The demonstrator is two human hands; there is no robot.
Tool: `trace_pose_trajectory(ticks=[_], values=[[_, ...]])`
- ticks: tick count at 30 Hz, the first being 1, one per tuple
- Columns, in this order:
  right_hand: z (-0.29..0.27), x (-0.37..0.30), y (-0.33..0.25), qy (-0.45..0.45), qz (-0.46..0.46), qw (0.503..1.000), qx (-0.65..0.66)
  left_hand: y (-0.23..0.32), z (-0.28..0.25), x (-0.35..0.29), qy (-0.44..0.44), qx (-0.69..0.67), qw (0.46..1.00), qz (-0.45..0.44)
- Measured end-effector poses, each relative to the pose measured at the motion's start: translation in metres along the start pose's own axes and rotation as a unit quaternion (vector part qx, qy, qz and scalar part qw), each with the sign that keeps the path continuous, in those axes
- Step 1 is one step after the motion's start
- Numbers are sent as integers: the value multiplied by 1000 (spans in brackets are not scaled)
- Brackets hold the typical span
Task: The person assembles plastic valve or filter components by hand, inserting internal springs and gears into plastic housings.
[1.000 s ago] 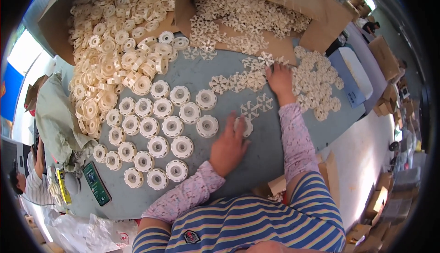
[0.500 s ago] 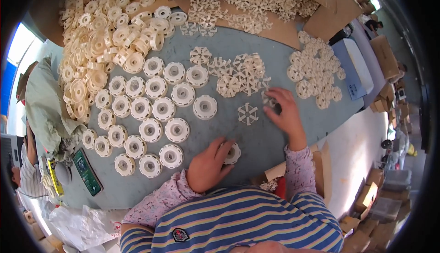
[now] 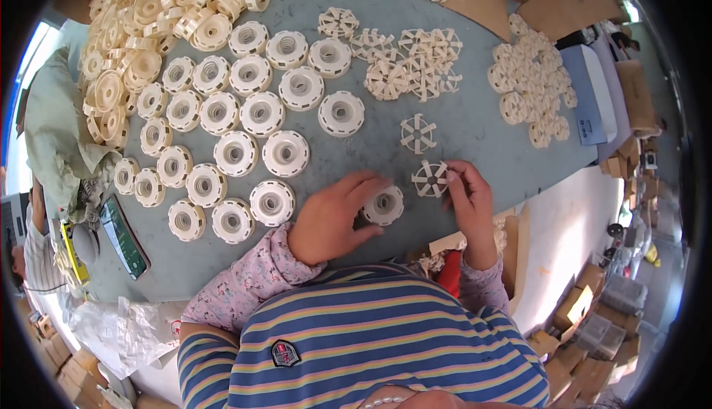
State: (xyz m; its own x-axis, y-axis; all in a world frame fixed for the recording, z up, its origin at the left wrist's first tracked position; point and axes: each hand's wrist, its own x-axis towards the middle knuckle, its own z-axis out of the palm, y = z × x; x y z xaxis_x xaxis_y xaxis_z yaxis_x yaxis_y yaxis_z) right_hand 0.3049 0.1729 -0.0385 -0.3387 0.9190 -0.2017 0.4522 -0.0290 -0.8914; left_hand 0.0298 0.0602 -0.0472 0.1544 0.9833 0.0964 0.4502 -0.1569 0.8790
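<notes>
Left hand: I see my left hand (image 3: 330, 216) curved about the white round part (image 3: 383, 205), fingers at its far edge, thumb at its near-left edge; I cannot tell whether it grips.
Right hand: my right hand (image 3: 472, 198) pinches the spoked wheel (image 3: 429, 179) by its right side, between thumb and fingertips.
Spoked wheel: just beyond the round part and to its right, the two apart.
Round part: on the desk (image 3: 475, 127), close in front of the striped shirt (image 3: 386, 327).
Beyond the hands: I make out a loose spoked wheel (image 3: 418, 134), then a cluster of spoked wheels (image 3: 411, 68).
Leftward: rows of white round parts (image 3: 236, 153), a heap of cream rings (image 3: 141, 53) and a phone (image 3: 124, 238).
</notes>
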Motion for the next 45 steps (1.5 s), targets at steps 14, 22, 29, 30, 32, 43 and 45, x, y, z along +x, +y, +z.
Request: trace_pose_trajectory(ticks=[14, 22, 29, 30, 32, 43, 45], values=[[-13, 12, -24, -140, -141, 962, -186, -8, 8, -2, 39, 1, 999, 23], [-15, 18, -27, -185, -155, 954, -177, 4, 5, -3, 64, -43, 997, -12], [-4, 0, -25, -100, -187, 974, -76, 4, 9, -7, 47, -102, 991, -71], [-1, -3, -29, -91, -208, 968, -106, 5, 9, -6, 48, -102, 991, -66], [0, -5, -30, -79, -228, 961, -137, 7, 10, -5, 46, -102, 992, -59], [2, -9, -37, -99, -231, 961, -120, 0, 16, -5, 78, -60, 995, -23], [5, -9, -45, -125, -222, 959, -127, -8, 18, -7, 90, -93, 992, -10]])
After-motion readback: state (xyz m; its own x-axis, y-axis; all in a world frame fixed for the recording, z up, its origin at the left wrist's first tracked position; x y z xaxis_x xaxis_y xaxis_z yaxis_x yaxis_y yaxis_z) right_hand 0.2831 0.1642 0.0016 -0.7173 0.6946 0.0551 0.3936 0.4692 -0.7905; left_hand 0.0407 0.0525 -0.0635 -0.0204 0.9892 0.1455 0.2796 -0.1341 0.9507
